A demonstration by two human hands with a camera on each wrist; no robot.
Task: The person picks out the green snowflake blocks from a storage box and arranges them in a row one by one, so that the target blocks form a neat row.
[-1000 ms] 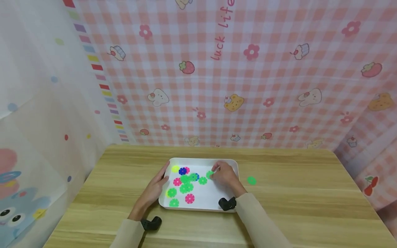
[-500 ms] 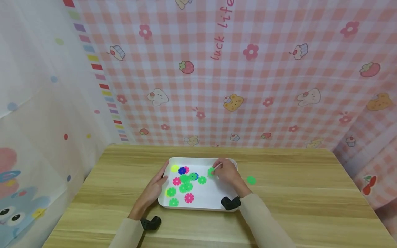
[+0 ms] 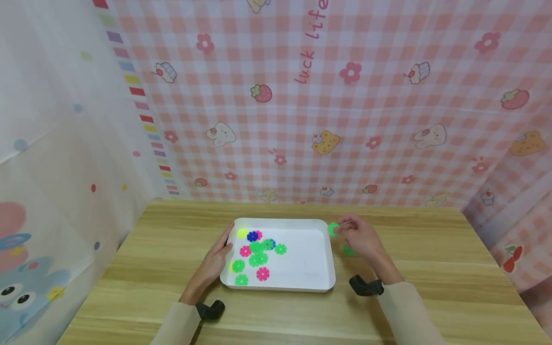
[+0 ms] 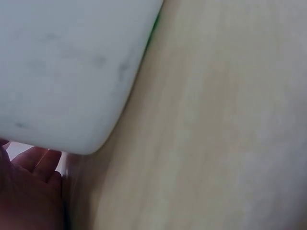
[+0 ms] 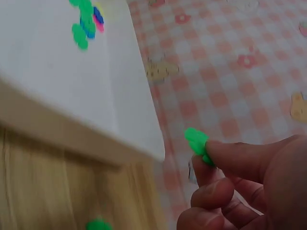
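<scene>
Right of centre, the right hand [image 3: 363, 242] is pinching a bright green, notched plastic disc [image 3: 332, 229] by its edge, probably because it is thin. The disc is hovering just beyond the upper right corner of a shallow white rectangular tray [image 3: 302, 270], whose left rim the left hand [image 3: 213, 266] is clamping, presumably for steadiness. Another green disc [image 3: 348, 251] is lying on the wood-grained worktop [image 3: 435, 268] below.

PLACE: draped booth, room type unclear | pink gingham drape [image 3: 302, 110] | white drape [image 3: 51, 139] | table [image 3: 448, 268]
</scene>
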